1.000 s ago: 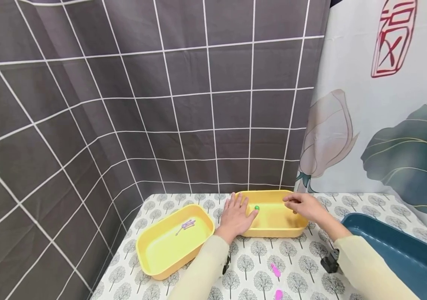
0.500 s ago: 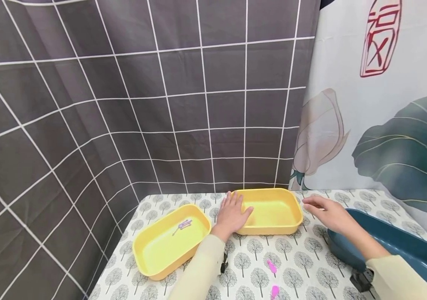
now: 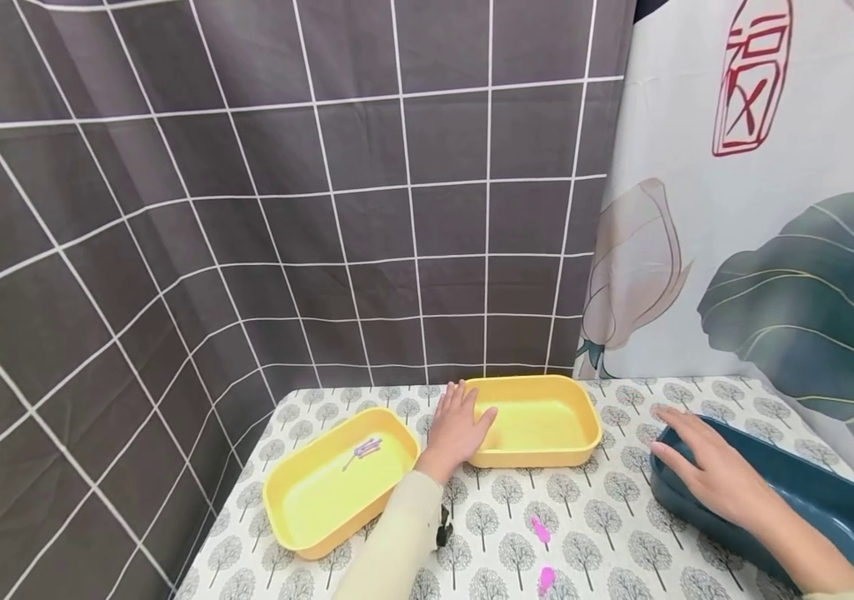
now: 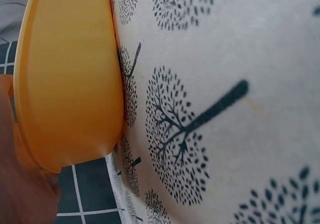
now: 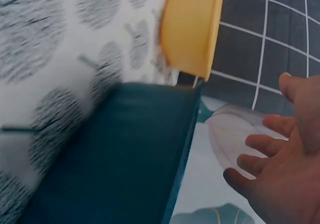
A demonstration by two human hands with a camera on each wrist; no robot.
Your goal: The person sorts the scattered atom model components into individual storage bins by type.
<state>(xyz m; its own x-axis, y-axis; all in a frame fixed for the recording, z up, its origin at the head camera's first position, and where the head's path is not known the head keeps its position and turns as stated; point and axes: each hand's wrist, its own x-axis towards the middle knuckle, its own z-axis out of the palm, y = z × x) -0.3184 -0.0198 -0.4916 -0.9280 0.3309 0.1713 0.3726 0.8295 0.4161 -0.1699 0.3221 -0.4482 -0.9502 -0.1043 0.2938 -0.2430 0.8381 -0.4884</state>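
My left hand rests on the left end of the upper yellow basin, its fingers extended and the thumb reaching over the rim. The left wrist view shows the outer wall of that basin close by, with part of the hand at its rim. My right hand hovers above the dark blue basin, fingers spread and holding nothing. In the right wrist view the right hand appears over the rim side of the blue basin. Part of the upper basin's inside is hidden by the left hand.
A second yellow basin stands at the left, tilted, with small purple pieces in it. Two pink pieces lie on the tree-print tablecloth. A dark checked curtain hangs behind the table.
My right hand has moved right from the upper yellow basin to above the blue one, its curled fingers spreading. The small green ball seen earlier beside my left hand is out of sight.
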